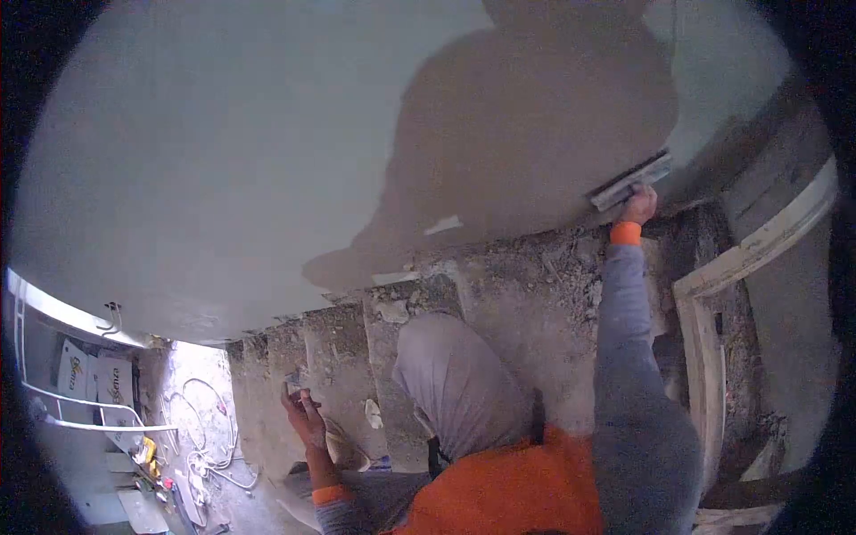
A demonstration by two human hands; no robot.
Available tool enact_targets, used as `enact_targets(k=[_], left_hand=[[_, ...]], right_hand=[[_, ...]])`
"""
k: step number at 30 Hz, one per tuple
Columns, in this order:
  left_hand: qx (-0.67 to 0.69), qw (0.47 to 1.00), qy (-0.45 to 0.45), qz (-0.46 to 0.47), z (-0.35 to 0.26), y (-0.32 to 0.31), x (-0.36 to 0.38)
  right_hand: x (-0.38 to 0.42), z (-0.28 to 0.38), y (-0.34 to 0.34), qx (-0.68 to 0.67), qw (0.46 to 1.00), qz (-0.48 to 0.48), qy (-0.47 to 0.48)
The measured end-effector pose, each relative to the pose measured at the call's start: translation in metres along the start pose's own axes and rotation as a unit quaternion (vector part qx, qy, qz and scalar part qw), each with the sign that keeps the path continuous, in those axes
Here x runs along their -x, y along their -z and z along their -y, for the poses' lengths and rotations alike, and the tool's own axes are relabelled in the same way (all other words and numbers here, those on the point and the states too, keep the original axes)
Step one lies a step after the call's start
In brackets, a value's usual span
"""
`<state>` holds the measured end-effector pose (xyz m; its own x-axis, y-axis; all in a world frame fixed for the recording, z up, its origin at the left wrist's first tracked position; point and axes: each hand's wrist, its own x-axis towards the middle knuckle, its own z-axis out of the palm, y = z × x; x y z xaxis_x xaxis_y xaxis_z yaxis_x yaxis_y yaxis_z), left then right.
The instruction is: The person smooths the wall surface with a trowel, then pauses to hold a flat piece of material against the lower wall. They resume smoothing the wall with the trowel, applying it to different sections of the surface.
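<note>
Right hand presses a trowel against the plastered wall.

white bags at lower left (printed logos), lettering too blurred to read

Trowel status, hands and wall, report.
Right hand gripping the trowel, blade flat on the plastered wall. Left hand low, holding a small tool, type unclear. Rubble-strewn stairs below; nothing blocking the blade.
</note>
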<state>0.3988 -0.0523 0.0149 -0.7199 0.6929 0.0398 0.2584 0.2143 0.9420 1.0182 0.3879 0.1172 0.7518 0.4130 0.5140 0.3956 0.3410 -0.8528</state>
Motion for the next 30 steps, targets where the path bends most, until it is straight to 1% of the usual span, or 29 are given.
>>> enact_targets(k=[1,2,3,4,5,6,7,8,10,12,13,15,16,17,18,19,20,21,22,25,26,27,28,29,30], left_hand=[[-0.001,1.0,0.007,-0.004,-0.003,-0.001,0.0],[0.003,1.0,-0.002,-0.005,-0.004,-0.001,-0.003],[0.006,1.0,-0.009,-0.006,-0.004,0.0,-0.002],[0.005,1.0,-0.016,-0.004,-0.003,0.001,-0.001],[0.004,1.0,-0.019,-0.003,-0.003,0.0,-0.001],[0.001,1.0,-0.022,-0.001,-0.003,-0.002,-0.001],[-0.003,1.0,-0.024,0.002,-0.002,-0.002,0.002],[-0.011,1.0,-0.024,0.006,-0.002,0.0,0.004],[-0.017,0.999,-0.031,0.01,-0.005,-0.003,0.003],[-0.031,0.999,-0.033,0.009,-0.004,-0.005,0.003],[-0.038,0.999,-0.036,0.007,-0.003,-0.003,0.0],[-0.033,0.999,-0.042,-0.008,-0.003,0.001,-0.004],[-0.029,0.999,-0.038,-0.016,-0.002,0.001,-0.002],[-0.021,0.999,-0.031,-0.017,-0.003,0.002,0.001],[-0.012,0.999,-0.025,-0.015,-0.007,0.003,0.001],[-0.003,1.0,-0.02,-0.013,-0.01,0.003,0.001],[-0.001,1.0,-0.023,-0.01,-0.009,0.002,0.001],[0.001,1.0,-0.027,-0.007,-0.008,0.001,-0.001],[0.002,1.0,-0.03,-0.004,-0.008,0.0,-0.001],[0.008,0.999,-0.031,-0.002,-0.009,-0.003,-0.001],[0.002,1.0,-0.03,-0.004,-0.012,-0.005,-0.001],[-0.007,1.0,-0.029,-0.006,-0.016,-0.005,-0.001],[-0.018,0.999,-0.029,-0.009,-0.02,-0.005,-0.002],[-0.003,0.999,-0.04,-0.011,-0.016,-0.008,-0.005],[0.008,0.999,-0.048,-0.012,-0.006,-0.01,-0.007]], right_hand=[[-0.003,-0.004,-0.006,-0.005,1.0,-0.01,-0.015],[0.01,0.009,-0.019,-0.047,0.999,0.003,0.015],[0.041,0.035,-0.034,-0.087,0.995,0.018,0.044],[0.09,0.098,-0.047,-0.031,0.991,0.041,0.123],[0.136,0.144,-0.06,-0.038,0.987,0.082,0.137],[0.177,0.187,-0.07,-0.006,0.982,0.119,0.147],[0.207,0.19,-0.084,-0.077,0.966,0.147,0.199],[0.232,0.204,-0.088,-0.058,0.965,0.222,0.131],[0.266,0.204,-0.099,-0.095,0.926,0.296,0.212],[0.288,0.207,-0.093,-0.077,0.856,0.42,0.293],[0.284,0.207,-0.086,-0.089,0.856,0.411,0.3],[0.249,0.215,-0.063,-0.118,0.85,0.401,0.321],[0.216,0.212,-0.056,-0.106,0.873,0.314,0.357],[0.183,0.191,-0.051,-0.095,0.913,0.262,0.299],[0.142,0.183,-0.04,-0.041,0.952,0.21,0.217],[0.097,0.173,-0.028,-0.008,0.966,0.124,0.228],[0.063,0.177,-0.023,-0.103,0.978,0.068,0.169],[0.019,0.153,-0.02,-0.102,0.983,0.031,0.146],[-0.008,0.132,-0.021,-0.101,0.987,-0.006,0.122],[0.0,0.135,-0.042,-0.097,0.991,0.006,0.091],[0.029,0.162,-0.053,-0.058,0.986,0.023,0.152],[0.079,0.198,-0.065,-0.019,0.976,0.039,0.211],[0.124,0.215,-0.081,-0.061,0.969,0.085,0.225],[0.17,0.231,-0.092,-0.074,0.955,0.149,0.245],[0.209,0.237,-0.104,-0.093,0.928,0.188,0.307]])
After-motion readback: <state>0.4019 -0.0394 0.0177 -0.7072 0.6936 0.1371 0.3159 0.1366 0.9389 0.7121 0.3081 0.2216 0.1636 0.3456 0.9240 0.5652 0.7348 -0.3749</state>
